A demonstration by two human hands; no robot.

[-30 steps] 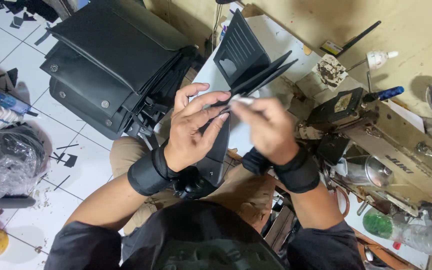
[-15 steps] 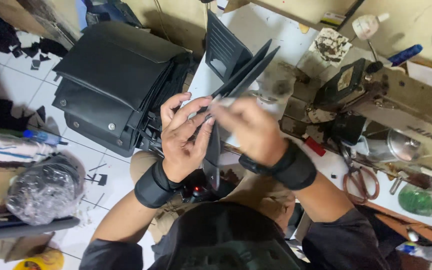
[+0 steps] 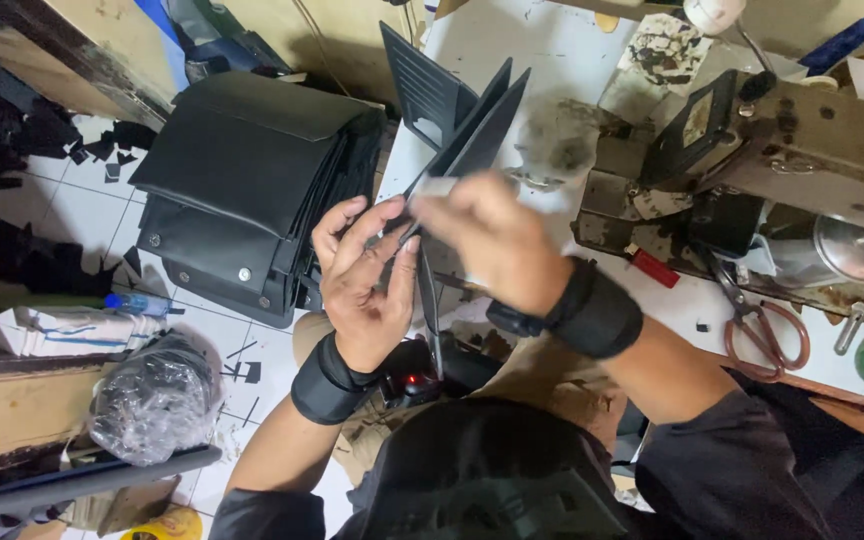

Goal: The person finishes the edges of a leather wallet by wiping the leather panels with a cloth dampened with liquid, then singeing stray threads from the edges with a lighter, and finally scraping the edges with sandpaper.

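A black folded piece point(image 3: 457, 150), something like the inner part of a wallet with card slots, is held up in the middle of the frame, above the lap, so that its edge can be worked on at a comfortable height. The left hand point(image 3: 367, 280) is seen with the palm turned up and the fingers curled around the lower edge of the piece; it is closed on it as a support from below and from the left side. The right hand point(image 3: 482, 235) is blurred, but it seems that its fingers are pinched on a small pale strip point(image 3: 437, 186) which is pressed against the edge of the piece, just above the left fingertips. So the piece lies between both hands, touching each, and its open flaps are spread toward the upper centre of the frame. Black wrist bands are worn on both wrists. In the upper left, a stack of black bags point(image 3: 252, 190) is laid on the tiled floor, near the left hand but apart from it. At the right of the frame, a sewing machine point(image 3: 752, 170) is standing on a white work table point(image 3: 542, 40), and a pair of scissors point(image 3: 762, 325) is lying at its front edge, well apart from the hands. A crumpled plastic bag point(image 3: 157, 395) is seen in the lower left.
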